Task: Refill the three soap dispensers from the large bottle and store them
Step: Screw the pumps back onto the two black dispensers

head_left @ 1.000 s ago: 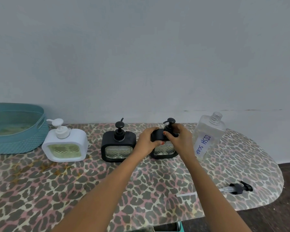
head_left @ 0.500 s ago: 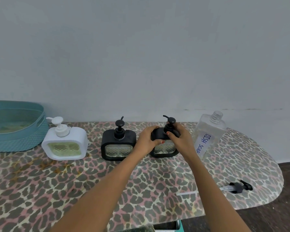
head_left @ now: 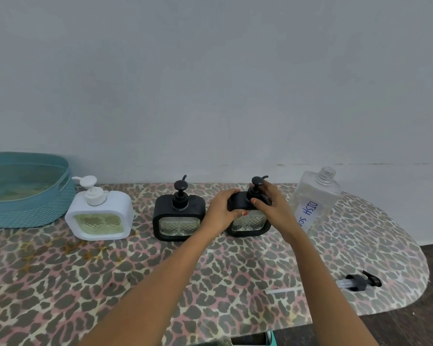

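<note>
Pump head turned, both hands (head_left: 245,208) gripping right black dispenser (head_left: 249,224)

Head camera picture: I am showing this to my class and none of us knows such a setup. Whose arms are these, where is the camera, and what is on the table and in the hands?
The camera sits on a person's head, looking down at their own bare arms. On the leopard-print table stand a white soap dispenser, a black dispenser, and a second black dispenser. The left hand holds the second one's body; the right hand grips its pump. Right of it stands an open clear bottle labelled dish soap, its loose pump lying nearer. A teal basket is far left.
</note>
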`<state>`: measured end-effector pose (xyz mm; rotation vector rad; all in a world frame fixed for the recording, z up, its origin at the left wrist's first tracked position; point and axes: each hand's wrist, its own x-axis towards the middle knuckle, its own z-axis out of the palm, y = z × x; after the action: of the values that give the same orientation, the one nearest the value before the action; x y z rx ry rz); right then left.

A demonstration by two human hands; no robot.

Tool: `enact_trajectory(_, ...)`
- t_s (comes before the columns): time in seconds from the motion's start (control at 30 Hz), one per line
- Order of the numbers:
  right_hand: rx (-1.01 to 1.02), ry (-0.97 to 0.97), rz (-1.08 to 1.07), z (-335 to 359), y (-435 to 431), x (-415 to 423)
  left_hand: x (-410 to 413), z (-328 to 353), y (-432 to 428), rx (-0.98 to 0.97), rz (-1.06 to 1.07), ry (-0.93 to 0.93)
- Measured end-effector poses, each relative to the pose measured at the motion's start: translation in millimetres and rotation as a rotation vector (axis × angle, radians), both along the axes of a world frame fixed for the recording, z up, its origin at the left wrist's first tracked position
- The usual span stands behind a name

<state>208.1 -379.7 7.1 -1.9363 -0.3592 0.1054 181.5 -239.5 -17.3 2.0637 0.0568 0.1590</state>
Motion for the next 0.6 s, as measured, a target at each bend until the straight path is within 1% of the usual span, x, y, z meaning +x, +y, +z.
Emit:
enact_trajectory(0.1, -0.025, -0.026, -0.009, -1, -5, 3, 0, 1, -1, -0.001, -0.002, 0.000)
enact_trajectory(0.23, -0.100, -0.081, -0.160, -8, 6, 9, -1, 2, 0, 0.007, -0.008, -0.001)
enact_trajectory(0.33, -0.143, -0.146, -0.213, -11, 14, 10, -1, 2, 0, 0.006, -0.009, 0.007)
enact_trajectory(0.4, -0.117, -0.140, -0.186, -7, 14, 5, 0, 3, 0, 0.008, -0.012, 0.010)
enact_trajectory(0.5, -0.011, -0.076, -0.047, 1, 6, -2, -1, 3, 0, 0.007, -0.012, 0.005)
enact_trajectory(0.6, -0.045, -0.063, 0.001, 2, -1, -2, 0, 2, 0, 0.000, -0.012, 0.005)
